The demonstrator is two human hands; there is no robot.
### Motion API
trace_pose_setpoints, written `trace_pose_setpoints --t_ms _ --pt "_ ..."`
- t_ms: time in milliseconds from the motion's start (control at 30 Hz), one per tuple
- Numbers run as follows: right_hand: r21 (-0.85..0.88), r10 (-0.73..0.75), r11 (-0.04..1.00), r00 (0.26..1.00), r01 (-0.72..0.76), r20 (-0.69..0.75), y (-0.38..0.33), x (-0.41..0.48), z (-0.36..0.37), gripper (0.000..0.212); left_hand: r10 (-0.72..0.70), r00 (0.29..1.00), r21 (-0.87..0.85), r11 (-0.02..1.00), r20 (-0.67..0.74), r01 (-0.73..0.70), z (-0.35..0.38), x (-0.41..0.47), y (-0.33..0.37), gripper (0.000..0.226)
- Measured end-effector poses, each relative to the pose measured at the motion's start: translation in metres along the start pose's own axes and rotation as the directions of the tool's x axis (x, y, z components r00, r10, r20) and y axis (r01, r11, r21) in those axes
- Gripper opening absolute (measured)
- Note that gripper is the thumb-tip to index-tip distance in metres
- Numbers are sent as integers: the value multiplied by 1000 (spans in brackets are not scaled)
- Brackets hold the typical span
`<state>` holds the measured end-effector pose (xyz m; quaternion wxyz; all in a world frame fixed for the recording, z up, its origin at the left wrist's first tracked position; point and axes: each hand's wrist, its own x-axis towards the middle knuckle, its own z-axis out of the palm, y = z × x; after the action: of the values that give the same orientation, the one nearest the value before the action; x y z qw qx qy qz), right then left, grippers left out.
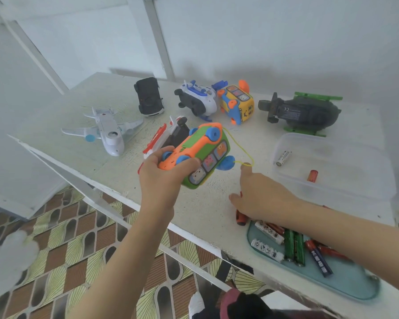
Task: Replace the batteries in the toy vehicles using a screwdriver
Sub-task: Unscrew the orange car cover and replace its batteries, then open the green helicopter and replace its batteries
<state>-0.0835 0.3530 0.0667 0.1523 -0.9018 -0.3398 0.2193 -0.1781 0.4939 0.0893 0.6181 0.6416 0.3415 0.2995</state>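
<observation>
Nearest you on the right, the teal tray (346, 286) holds the fresh batteries (293, 247). Just beyond its far-left corner the screwdriver (241, 218) lies under your right hand (260, 194), whose fingers are stretched out flat and not yet closed round the handle. Curl them well up the handle before lifting.

Your left hand (161, 171) grips the green-and-orange toy bus (200, 153) above the table, wheels up, thumb and fingers wrapped round its end. Keep the underside turned towards you and mind its yellow cord (236, 143).

Spent cells belong in the clear tub (343, 157), far right.
</observation>
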Motion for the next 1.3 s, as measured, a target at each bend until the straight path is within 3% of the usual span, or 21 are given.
trace_pose_setpoints --t_ms 67,133,233,300,367,433,500,567,633,733,833,900,967,1033,1133,1233,1300 --pt "-118 -17 993 999 12 -43 -2 0 -2 67 -24 1000 -4 1000 11 24 -1 0 0 65" --pt "-94 -51 995 997 45 -54 -2 1 -6 53 -56 998 -13 998 32 56 -2 0 -2 63" --pt "60 -89 994 995 91 -38 0 4 -14 32 -90 993 -43 995 82 94 -3 1 -5 62" --pt "312 -100 946 995 93 7 1 5 -18 30 -107 990 -70 991 93 113 -3 0 -6 63" --pt "641 -107 767 990 22 94 0 2 -24 32 -121 987 -112 985 109 133 -2 -1 -6 58" --pt "848 -163 524 967 -82 194 -2 -3 -29 44 -116 980 -190 971 160 146 3 -4 -5 40" --pt "909 -225 395 945 -135 238 -3 -6 -31 60 -102 975 -249 957 196 151 12 -9 -6 40" --pt "937 -240 328 949 -120 206 -6 -6 -30 58 -86 976 -263 955 198 137 24 -12 -7 67" --pt "959 -203 273 970 -77 136 -6 -6 -30 50 -35 982 -241 967 188 81 34 -13 -9 74" --pt "972 -138 235 990 17 16 0 -6 -34 49 57 960 -138 990 276 -19 47 -6 -4 54" --pt "964 -19 255 997 75 -73 13 -4 -44 69 114 902 -65 993 417 -96 58 12 0 65" --pt "961 73 257 989 108 -130 24 -4 -55 78 60 866 -69 997 496 -29 69 24 4 65" --pt "959 166 250 969 137 -182 37 -7 -69 78 49 850 -10 999 524 -52 84 36 6 47" --pt "940 252 303 939 154 -235 53 -10 -84 67 110 849 72 983 517 -171 102 48 7 14" --pt "922 400 359 869 144 -291 83 -13 -103 37 292 760 208 849 581 -485 135 71 2 21" --pt "922 508 374 811 96 -291 110 -16 -114 34 476 580 319 521 661 -791 172 94 -6 45" --pt "931 550 359 792 63 -265 122 -19 -117 35 523 463 353 300 716 -886 197 107 -8 63"
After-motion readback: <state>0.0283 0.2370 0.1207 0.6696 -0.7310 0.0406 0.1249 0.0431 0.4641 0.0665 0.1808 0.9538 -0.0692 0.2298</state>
